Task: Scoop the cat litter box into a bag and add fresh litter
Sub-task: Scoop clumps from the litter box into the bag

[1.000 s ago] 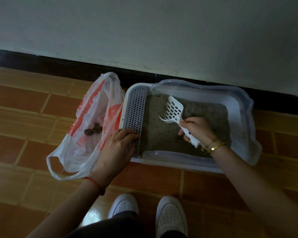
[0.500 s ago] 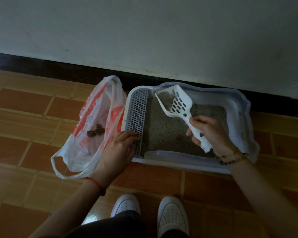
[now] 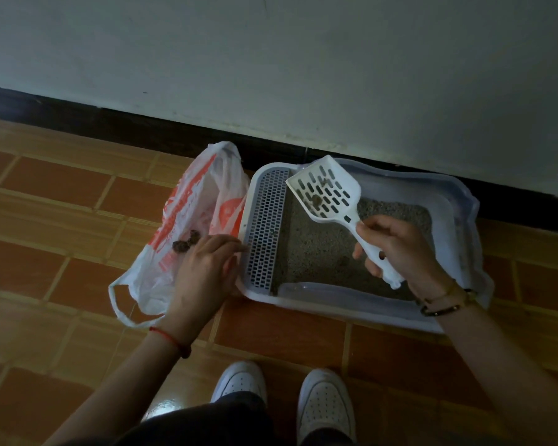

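In the head view, the right hand (image 3: 397, 249) has its fingers clamped around the handle of the white slotted scoop (image 3: 327, 191), lifted over the litter box (image 3: 345, 304) on the tiled floor. A small dark clump (image 3: 316, 199) lies in the scoop. The scoop looks light and stiff; the handle end is the right place to hold, kept level. The left hand (image 3: 203, 272), fingers loosely together, rests on the thin, soft plastic bag (image 3: 194, 201) touching the box.

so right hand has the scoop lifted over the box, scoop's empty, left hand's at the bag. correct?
Not empty: the head view shows a dark clump in the scoop. The rest holds: right hand lifts it over the litter box, left hand at the bag.
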The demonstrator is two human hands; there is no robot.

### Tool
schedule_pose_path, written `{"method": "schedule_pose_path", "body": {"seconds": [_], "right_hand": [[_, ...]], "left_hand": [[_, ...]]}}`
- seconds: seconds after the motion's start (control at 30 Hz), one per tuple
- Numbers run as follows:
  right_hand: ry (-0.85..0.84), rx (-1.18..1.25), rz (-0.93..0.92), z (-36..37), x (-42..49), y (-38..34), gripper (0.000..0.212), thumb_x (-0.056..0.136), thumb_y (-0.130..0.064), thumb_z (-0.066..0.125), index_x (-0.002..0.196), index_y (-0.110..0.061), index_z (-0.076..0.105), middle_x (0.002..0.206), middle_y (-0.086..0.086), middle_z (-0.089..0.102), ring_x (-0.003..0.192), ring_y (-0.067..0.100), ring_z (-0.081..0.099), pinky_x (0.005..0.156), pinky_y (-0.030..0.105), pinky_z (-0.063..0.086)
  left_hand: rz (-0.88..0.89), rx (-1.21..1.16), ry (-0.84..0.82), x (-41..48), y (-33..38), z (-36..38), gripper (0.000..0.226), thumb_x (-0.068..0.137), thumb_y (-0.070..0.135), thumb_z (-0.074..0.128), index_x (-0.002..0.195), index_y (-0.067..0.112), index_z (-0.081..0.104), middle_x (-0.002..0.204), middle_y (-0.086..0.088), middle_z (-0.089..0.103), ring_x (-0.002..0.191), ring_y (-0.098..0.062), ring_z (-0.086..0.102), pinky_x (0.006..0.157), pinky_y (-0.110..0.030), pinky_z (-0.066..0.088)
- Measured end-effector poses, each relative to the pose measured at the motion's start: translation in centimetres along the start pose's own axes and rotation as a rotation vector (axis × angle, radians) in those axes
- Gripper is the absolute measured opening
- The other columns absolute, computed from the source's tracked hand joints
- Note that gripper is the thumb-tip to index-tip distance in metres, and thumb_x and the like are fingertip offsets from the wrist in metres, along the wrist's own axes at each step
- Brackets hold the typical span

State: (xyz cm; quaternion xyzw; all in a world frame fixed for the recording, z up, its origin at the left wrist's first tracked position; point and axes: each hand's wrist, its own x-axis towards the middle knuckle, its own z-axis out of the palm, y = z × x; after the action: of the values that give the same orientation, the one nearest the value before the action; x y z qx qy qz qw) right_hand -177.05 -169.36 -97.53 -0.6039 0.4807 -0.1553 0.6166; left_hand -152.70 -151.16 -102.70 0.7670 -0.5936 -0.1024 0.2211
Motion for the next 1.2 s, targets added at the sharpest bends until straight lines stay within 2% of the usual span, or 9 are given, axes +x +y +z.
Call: {"method": "schedule_pose_path", "body": {"seconds": [0.1, 0.2, 0.33, 0.6, 0.77, 0.83, 0.97, 1.07, 1.2], "right_hand": [[-0.023, -0.078, -0.039, 0.6, 0.6, -0.5, 0.018, 0.095, -0.019, 0.056, 0.095, -0.003, 0.065, 0.072, 0.02, 0.067, 0.04, 0.023, 0.048, 0.038, 0.026, 0.038], [-0.004, -0.175, -0.07, 1.2, 1.2, -0.4, 0.017, 0.095, -0.02, 0.056, 0.095, -0.006, 0.065, 0.07, 0.017, 0.067, 0.041, 0.023, 0.049, 0.038, 0.026, 0.039], [0.062, -0.232, -0.107, 1.8, 1.9, 0.2, 0.014, 0.095, -0.019, 0.056, 0.096, -0.009, 0.065, 0.068, 0.012, 0.066, 0.044, 0.025, 0.051, 0.041, 0.029, 0.043], [-0.084, -0.119, -0.065, 3.9, 2.4, -1.5, 0.015, 0.094, -0.019, 0.057, 0.096, -0.008, 0.066, 0.074, 0.021, 0.066, 0.045, 0.025, 0.049, 0.039, 0.028, 0.04], [-0.213, -0.199, -0.134, 6.6, 3.5, -3.0, 0.017, 0.095, -0.018, 0.056, 0.094, -0.003, 0.065, 0.07, 0.019, 0.067, 0.045, 0.028, 0.05, 0.041, 0.029, 0.04], [-0.239, -0.291, -0.195, 7.9, 4.4, -3.3, 0.017, 0.095, -0.021, 0.057, 0.091, -0.006, 0.065, 0.066, 0.011, 0.068, 0.043, 0.027, 0.053, 0.042, 0.028, 0.042], [-0.236, -0.575, -0.373, 10.7, 5.9, -3.8, 0.014, 0.093, -0.028, 0.058, 0.089, -0.016, 0.063, 0.063, -0.001, 0.067, 0.044, 0.004, 0.059, 0.041, 0.022, 0.047], [-0.194, -0.848, -0.6, 12.7, 6.6, -4.1, 0.013, 0.093, -0.036, 0.055, 0.096, -0.025, 0.06, 0.068, -0.005, 0.064, 0.053, 0.003, 0.06, 0.045, 0.025, 0.054], [-0.136, -1.14, -0.9, 14.4, 7.0, -4.2, 0.023, 0.094, -0.033, 0.054, 0.114, -0.022, 0.056, 0.076, -0.003, 0.064, 0.057, 0.01, 0.059, 0.047, 0.023, 0.047]], "left_hand": [[-0.099, 0.012, 0.071, 0.1, -1.2, -1.5, 0.024, 0.088, 0.007, 0.062, 0.108, 0.017, 0.069, 0.113, -0.002, 0.066, 0.104, -0.017, 0.059, 0.087, -0.032, 0.052], [-0.147, 0.006, 0.117, 0.0, -2.4, -2.7, 0.021, 0.09, 0.007, 0.06, 0.106, 0.017, 0.068, 0.109, 0.0, 0.066, 0.101, -0.013, 0.057, 0.084, -0.033, 0.053], [-0.199, 0.052, 0.17, -0.7, -3.2, -3.5, 0.019, 0.088, 0.004, 0.064, 0.102, 0.012, 0.071, 0.108, -0.005, 0.067, 0.101, -0.02, 0.058, 0.082, -0.028, 0.045], [-0.363, 0.21, 0.178, -1.6, -4.6, -3.5, 0.025, 0.084, 0.006, 0.068, 0.107, 0.015, 0.071, 0.126, -0.01, 0.057, 0.11, -0.029, 0.049, 0.087, -0.041, 0.046], [-0.447, 0.231, 0.191, -2.0, -4.7, -4.4, 0.028, 0.084, 0.009, 0.067, 0.111, 0.016, 0.068, 0.136, -0.012, 0.05, 0.114, -0.031, 0.049, 0.093, -0.048, 0.045], [-0.473, 0.216, 0.177, -2.1, -5.1, -4.6, 0.03, 0.087, 0.01, 0.062, 0.117, 0.016, 0.066, 0.131, -0.009, 0.057, 0.114, -0.029, 0.051, 0.094, -0.048, 0.046], [-0.484, 0.137, 0.206, -2.3, -5.6, -5.0, 0.039, 0.088, 0.001, 0.057, 0.126, 0.008, 0.062, 0.124, -0.011, 0.063, 0.113, -0.029, 0.056, 0.094, -0.049, 0.049], [-0.503, 0.095, 0.231, -2.4, -5.5, -5.2, 0.042, 0.089, 0.001, 0.057, 0.13, 0.009, 0.059, 0.127, -0.009, 0.06, 0.116, -0.025, 0.054, 0.097, -0.044, 0.049], [-0.512, 0.06, 0.261, -2.4, -5.3, -5.3, 0.045, 0.09, 0.002, 0.055, 0.134, 0.01, 0.056, 0.129, -0.008, 0.058, 0.119, -0.022, 0.053, 0.1, -0.033, 0.044]]}}
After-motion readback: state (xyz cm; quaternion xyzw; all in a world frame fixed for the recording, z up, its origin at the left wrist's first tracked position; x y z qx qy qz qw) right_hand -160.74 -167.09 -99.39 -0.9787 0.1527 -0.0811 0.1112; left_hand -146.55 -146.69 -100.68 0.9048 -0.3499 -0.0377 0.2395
